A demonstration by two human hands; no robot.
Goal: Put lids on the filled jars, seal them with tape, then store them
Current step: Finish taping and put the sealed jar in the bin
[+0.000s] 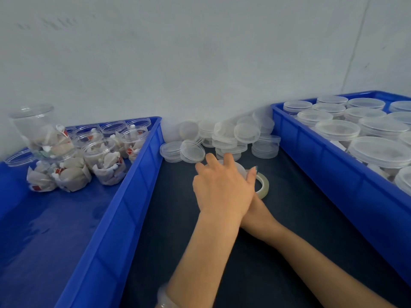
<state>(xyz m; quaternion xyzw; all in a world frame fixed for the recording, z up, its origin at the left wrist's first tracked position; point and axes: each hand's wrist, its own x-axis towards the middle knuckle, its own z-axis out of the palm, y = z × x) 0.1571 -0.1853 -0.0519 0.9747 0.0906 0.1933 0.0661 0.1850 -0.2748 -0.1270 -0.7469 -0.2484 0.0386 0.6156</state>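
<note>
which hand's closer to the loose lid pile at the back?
Left. The left hand lies on top, fingertips almost at the loose lids. The right hand is crossed beneath it, mostly hidden, showing only nearer the person, beside the tape roll.

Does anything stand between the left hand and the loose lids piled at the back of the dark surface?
Nothing visible does. The left hand reaches right up to the nearest loose lids, and no object shows between them. The tape roll lies to the hand's right, off that path.
</note>
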